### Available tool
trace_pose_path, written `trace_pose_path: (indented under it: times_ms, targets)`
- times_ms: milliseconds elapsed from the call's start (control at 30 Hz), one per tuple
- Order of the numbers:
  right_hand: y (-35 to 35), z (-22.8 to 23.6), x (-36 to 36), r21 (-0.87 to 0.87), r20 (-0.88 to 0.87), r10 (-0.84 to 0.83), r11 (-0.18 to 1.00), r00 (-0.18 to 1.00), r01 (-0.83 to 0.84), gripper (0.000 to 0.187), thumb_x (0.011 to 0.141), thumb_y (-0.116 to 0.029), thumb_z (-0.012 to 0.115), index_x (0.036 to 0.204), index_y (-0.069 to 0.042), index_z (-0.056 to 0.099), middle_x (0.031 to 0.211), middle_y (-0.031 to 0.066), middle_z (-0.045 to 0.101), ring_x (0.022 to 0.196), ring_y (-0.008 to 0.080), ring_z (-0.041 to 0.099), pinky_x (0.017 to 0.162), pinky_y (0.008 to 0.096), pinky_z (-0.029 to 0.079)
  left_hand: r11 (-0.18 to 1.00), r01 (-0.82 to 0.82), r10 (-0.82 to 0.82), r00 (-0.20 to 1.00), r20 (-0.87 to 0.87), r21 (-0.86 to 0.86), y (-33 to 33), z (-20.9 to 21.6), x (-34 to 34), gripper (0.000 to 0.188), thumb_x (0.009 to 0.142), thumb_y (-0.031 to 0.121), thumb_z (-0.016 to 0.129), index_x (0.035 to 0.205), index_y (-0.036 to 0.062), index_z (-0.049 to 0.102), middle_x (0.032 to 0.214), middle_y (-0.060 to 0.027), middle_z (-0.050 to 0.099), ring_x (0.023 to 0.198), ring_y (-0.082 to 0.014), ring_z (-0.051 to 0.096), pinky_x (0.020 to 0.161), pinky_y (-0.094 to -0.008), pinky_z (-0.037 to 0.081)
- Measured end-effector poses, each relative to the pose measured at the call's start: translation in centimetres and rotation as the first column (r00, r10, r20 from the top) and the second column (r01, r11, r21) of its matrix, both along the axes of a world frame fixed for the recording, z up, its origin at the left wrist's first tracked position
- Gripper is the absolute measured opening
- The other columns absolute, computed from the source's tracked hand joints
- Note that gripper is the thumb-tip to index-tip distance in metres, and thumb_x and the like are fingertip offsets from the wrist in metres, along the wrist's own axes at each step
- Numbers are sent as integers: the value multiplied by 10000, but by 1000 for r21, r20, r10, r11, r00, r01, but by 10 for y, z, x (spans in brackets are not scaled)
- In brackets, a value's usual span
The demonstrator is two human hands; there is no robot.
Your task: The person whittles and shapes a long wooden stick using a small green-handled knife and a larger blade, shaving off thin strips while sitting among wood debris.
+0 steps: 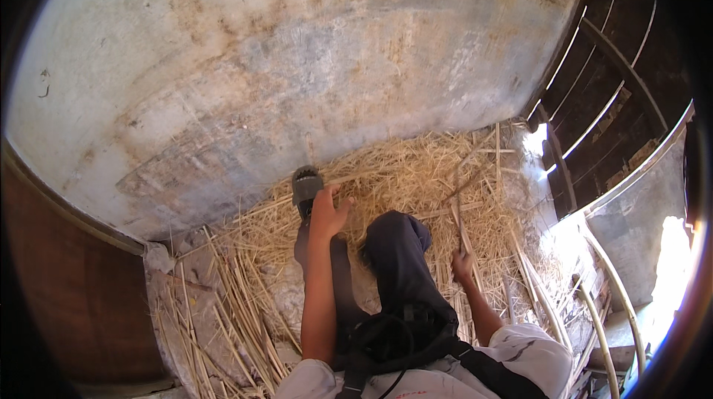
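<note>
My left hand [329,213] is beside my left foot, with its fingers apart and nothing visible in it. Under that foot is a dark sandal [305,184], close to the base of the wall. My right hand [462,264] is closed around the lower end of a long, thin wooden stick [459,222]. The stick points away from me over the straw, and its far end blends in with other pieces there. A loose heap of dry straw [401,169] covers the floor ahead of my knees.
A stained plaster wall [334,57] rises in front. Several long dry stalks [238,310] lie at my left. Dark slatted boards [609,87] stand at the right, with light coming through the gaps. Bent poles [616,288] lean near my right side. A brown panel [74,280] is at far left.
</note>
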State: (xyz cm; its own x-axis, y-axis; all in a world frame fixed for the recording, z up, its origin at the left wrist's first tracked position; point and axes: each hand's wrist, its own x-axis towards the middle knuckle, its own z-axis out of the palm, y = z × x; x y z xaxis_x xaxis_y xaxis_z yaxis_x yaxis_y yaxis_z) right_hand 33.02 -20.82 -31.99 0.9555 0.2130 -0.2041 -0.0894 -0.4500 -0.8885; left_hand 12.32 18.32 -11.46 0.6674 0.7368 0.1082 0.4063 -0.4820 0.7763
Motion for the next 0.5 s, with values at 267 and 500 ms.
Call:
trace_pose_path:
  times_ms: [267, 500]
  targets:
    - [41, 17, -22, 32, -206, -6, 999, 978, 13, 369, 888, -305, 667, 697, 3, 599, 583, 96, 577, 473, 200, 578, 455, 393, 457, 999, -19, 18, 999, -33, -34, 6, 9, -3, 586, 938, 369, 755, 1378, 35, 561, 1289, -217, 596, 1178, -381, 597, 972, -506, 498]
    - [42, 83, 48, 140, -371, -3, 988, 929, 59, 273, 935, -312, 600, 769, -106, 532, 523, -17, 419, 375, 134, 395, 369, 334, 360, 1000, 6, -7, 1000, 19, 24, 1, 5, 7, 586, 938, 358, 757, 1368, 13, 558, 1271, -219, 603, 1185, -381, 601, 978, -509, 502]
